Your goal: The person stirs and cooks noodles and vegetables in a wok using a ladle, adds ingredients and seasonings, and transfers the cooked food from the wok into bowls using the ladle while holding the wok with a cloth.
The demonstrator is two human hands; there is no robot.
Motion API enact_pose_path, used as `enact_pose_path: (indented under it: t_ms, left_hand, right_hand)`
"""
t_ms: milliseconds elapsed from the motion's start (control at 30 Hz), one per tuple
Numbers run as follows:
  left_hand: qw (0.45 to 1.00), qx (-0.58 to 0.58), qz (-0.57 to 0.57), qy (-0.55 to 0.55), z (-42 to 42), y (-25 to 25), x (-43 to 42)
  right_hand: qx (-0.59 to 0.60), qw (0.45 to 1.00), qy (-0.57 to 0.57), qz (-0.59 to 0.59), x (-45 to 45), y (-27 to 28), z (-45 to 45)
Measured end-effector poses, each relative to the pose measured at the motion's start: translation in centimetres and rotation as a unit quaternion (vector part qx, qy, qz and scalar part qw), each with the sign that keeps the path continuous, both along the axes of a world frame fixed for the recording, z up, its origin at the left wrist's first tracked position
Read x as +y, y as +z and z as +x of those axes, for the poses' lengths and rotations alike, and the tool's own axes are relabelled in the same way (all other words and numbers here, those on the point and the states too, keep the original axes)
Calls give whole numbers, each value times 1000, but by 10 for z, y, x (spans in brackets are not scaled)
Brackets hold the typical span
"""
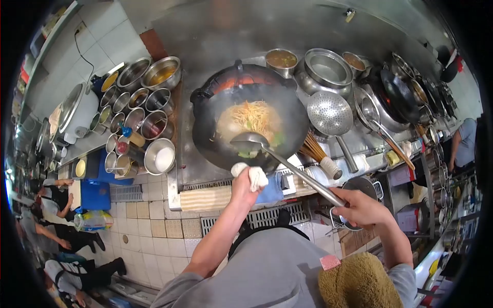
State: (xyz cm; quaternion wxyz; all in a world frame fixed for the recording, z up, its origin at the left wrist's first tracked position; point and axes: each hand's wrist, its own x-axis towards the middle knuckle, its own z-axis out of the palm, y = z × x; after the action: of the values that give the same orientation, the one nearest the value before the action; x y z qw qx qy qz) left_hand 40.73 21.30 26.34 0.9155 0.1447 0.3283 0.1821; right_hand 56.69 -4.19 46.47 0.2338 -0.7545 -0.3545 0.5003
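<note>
My left hand is closed around a folded white cloth at the near edge of a large black wok. The wok's near handle is not visible under the cloth. My right hand grips the long metal handle of a ladle. The ladle's bowl rests inside the wok, on the near side of the food. Pale shredded strips with orange bits lie in steaming liquid, with green pieces near the ladle. An orange glow shows behind the wok.
Metal seasoning bowls crowd the left side. A perforated strainer, a bamboo brush and stacked pots stand to the right. Dark woks are farther right. Several people are at the left; another person is at the right.
</note>
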Motion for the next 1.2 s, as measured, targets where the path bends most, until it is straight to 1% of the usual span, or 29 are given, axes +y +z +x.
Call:
enact_pose_path:
  t_ms: [67, 100, 167, 200, 233, 333, 367, 400, 433, 467, 533, 567, 600, 633, 667, 700, 733, 800, 867, 900, 933, 1000, 1067, 1100, 1167, 1200]
  left_hand:
    - [995, 91, 6, 48, 20, 7, 4]
    - [998, 36, 38, 19, 21, -15, 14]
    - [995, 44, 66, 53, 17, -52, 9]
    - [993, 46, 82, 69, 13, -62, 0]
    - [985, 115, 84, 97, 3, -60, -17]
    - [987, 127, 60, 77, -30, -77, -47]
    - [989, 118, 39, 81, -27, -61, -45]
    - [990, 110, 16, 84, -23, -32, -42]
    - [990, 105, -9, 89, -18, -15, -36]
    - [995, 78, 41, 45, -16, -17, -21]
    - [998, 40, 35, 26, 0, -10, 7]
    - [998, 1, 64, 12, 2, -35, 15]
    - [996, 37, 70, 41, 1, -51, 10]
    - [992, 71, 76, 70, -1, -65, -4]
    - [986, 104, 84, 96, -4, -74, -17]
    - [982, 132, 69, 114, -13, -62, -35]
    - [979, 115, 85, 145, -18, -50, -47]
    - [984, 130, 64, 107, -27, -53, -39]
    - [988, 85, 28, 128, -7, -61, -3]
    - [991, 66, 43, 109, 5, -57, 16]
    - [991, 72, 59, 98, 15, -51, 32]
    - [995, 24, 67, 66, 24, -65, 55]
    - [995, 30, 76, 59, 30, -85, 70]
    - [995, 35, 78, 52, 32, -90, 72]
    - [993, 59, 68, 70, 39, -80, 71]
    - [992, 69, 65, 80, 43, -76, 71]
  right_hand:
    - [-84, 995, 47, 26, 17, -13, 2]
    - [-119, 991, 48, 30, 28, -26, 2]
    - [-195, 978, 43, 65, 43, -63, 6]
    - [-233, 968, 39, 84, 50, -81, 10]
    - [-255, 960, 38, 105, 53, -97, 14]
    - [-226, 967, 42, 105, 55, -71, 12]
    - [-208, 965, 51, 150, 50, -76, 19]
    - [-151, 983, 33, 95, 53, -63, 20]
    - [-90, 995, 15, 39, 59, -38, 20]
    - [-30, 999, 0, -18, 64, -24, 20]
    - [-68, 998, 4, 8, 71, -37, 25]
    - [-99, 995, 11, 14, 77, -39, 24]
    - [-130, 991, 18, 21, 82, -43, 25]
    - [-216, 971, 44, 94, 79, -70, 31]
    - [-233, 967, 43, 93, 76, -70, 29]
    - [-248, 964, 40, 91, 72, -70, 28]
    - [-263, 960, 35, 88, 69, -70, 28]
    - [-249, 964, 34, 86, 53, -40, 24]
    - [-207, 976, 37, 60, 32, -13, 23]
    - [-216, 974, 58, 27, 22, 4, 21]
    - [-228, 970, 82, -1, 13, 21, 21]
    - [-256, 959, 114, -32, 10, 33, 25]
    - [-275, 952, 126, -46, 5, 32, 27]
    - [-322, 936, 141, 9, 0, 7, 34]
    - [-372, 919, 118, 56, 12, -51, 45]
    - [-398, 908, 106, 80, 16, -66, 48]
